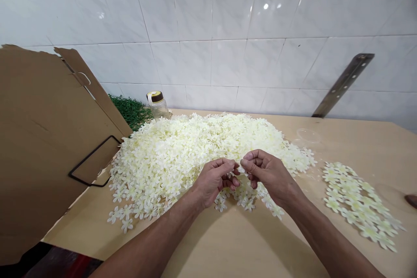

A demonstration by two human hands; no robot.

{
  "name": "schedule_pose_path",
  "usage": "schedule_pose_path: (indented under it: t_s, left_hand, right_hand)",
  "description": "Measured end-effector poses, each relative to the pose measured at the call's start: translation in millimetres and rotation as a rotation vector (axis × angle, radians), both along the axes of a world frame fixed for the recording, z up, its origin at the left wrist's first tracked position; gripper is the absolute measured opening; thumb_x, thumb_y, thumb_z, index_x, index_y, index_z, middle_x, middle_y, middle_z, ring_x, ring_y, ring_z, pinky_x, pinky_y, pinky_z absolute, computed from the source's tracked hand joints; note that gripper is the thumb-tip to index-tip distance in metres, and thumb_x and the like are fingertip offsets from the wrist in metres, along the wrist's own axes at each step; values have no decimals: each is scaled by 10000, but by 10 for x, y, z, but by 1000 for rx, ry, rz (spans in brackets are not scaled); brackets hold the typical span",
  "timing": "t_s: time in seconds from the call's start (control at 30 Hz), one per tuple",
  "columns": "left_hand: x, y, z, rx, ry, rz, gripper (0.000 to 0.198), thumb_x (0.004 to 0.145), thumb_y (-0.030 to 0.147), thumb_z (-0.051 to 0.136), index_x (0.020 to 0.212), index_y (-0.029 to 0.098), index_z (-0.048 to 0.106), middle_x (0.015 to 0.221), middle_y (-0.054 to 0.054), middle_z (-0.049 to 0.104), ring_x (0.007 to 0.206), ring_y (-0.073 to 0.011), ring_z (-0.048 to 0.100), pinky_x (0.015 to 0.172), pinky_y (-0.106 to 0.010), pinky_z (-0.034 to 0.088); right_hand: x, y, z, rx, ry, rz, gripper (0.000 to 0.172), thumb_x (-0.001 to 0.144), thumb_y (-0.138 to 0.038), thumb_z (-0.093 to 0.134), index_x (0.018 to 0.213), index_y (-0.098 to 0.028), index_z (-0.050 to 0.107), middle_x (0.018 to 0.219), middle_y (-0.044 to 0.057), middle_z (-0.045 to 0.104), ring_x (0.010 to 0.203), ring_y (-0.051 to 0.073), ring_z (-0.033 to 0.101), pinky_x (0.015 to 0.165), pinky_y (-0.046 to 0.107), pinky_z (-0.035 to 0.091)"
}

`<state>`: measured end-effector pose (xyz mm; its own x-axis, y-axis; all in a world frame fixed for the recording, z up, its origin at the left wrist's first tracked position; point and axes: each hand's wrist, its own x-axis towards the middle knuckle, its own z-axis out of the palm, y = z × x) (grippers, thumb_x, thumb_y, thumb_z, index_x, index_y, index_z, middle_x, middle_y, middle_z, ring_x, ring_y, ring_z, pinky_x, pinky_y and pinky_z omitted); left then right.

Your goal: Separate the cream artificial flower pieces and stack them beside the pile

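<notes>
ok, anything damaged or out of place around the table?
The cardboard at left has a ragged top edge, as if torn rather than cut. A few flowers lie loose at the front-left fringe of the pile.

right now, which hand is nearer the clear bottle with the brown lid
Left. The left hand is in front of the bottle and to its right, across the white flower pile; the right hand is farther right.

No readable text or numbers
</notes>
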<state>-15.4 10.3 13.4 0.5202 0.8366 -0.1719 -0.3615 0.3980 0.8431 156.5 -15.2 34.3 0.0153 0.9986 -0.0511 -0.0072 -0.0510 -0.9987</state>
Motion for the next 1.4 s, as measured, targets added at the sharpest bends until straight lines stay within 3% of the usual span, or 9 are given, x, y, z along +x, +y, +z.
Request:
schedule_pose_path:
  t_s: [0.33, 0.63, 0.83, 1.2, 1.4]
  left_hand:
    - [-3, 8, 8, -50, -7, -62, 292, 715, 345, 808, 787, 122, 634, 664, -18, 590, 550, -104, 575, 479, -200, 414]
    - [-22, 38, 19, 23, 83, 125, 302, 752, 398, 763, 768, 139, 608, 728, -3, 579, 485, -56, 481, 432, -192, 326]
    - [-8, 12, 78, 114, 147, 222, 316, 740, 413, 760, 721, 154, 580, 579, 44, 483, 433, -56, 392, 408, -200, 281]
    - [-26, 43, 50, 201, 288, 303, 354, 780, 472, 700, 670, 177, 539, 472, 56, 447, 415, -72, 375, 410, -200, 293]
    - [-39, 74, -11, 250, 370, 350, 361, 797, 503, 676, 694, 191, 527, 458, 64, 443, 399, -74, 371, 411, -198, 285]
  right_hand:
    - [-5, -8, -2, -75, -26, 78, 364, 699, -435, 821, 835, -184, 595, 557, -52, 553, 468, 109, 516, 406, 229, 438]
    - [52, 33, -34, -52, -12, 86, 343, 755, -465, 776, 841, -172, 620, 568, -18, 605, 490, 117, 545, 440, 236, 467]
    - [53, 35, -23, -47, -1, 55, 360, 720, -448, 806, 851, -173, 614, 566, -35, 576, 485, 107, 518, 424, 227, 448]
    - [50, 19, -9, -33, -162, -3, 335, 804, -464, 716, 931, -168, 623, 575, -1, 625, 492, 133, 555, 457, 258, 479]
    - [29, 11, 30, -35, -152, -17, 344, 779, -480, 738, 890, -173, 629, 549, 0, 626, 477, 132, 551, 446, 254, 476]
